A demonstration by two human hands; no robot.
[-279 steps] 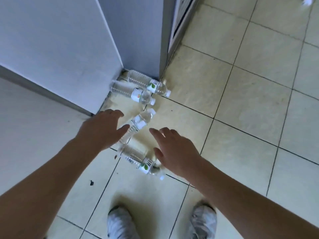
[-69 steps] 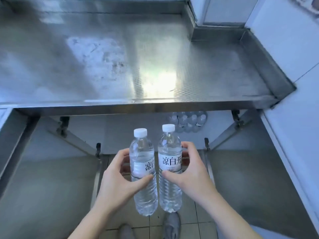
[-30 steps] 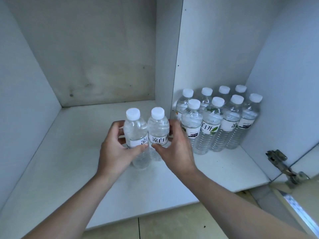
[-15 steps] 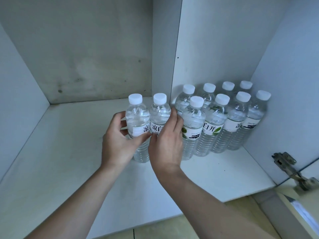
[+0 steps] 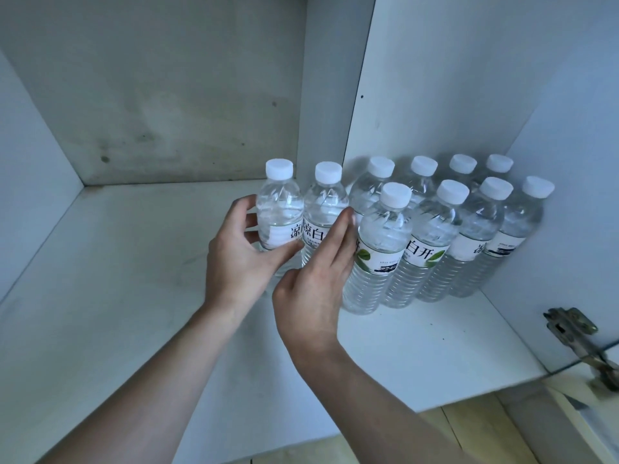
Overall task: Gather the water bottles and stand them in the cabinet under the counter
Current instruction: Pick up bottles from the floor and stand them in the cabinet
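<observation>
Bottles (image 5: 279,209) upright on shelf (image 5: 117,279); left hand (image 5: 241,262) grips 1, right hand (image 5: 315,279) fingers straight against another.

We found the white cabinet shelf (image 5: 110,296) carrying every bottle upright, all with white caps. Eight bottles (image 5: 435,229) stood packed in two rows of four at the right rear corner, touching one another, their labels facing forward. Just left of that block, two more bottles (image 5: 301,212) stood side by side and touching, in front of the vertical divider panel (image 5: 335,95). The shelf's surface was scuffed and faintly stained. Past its front edge we saw the tiled floor (image 5: 469,426).
</observation>
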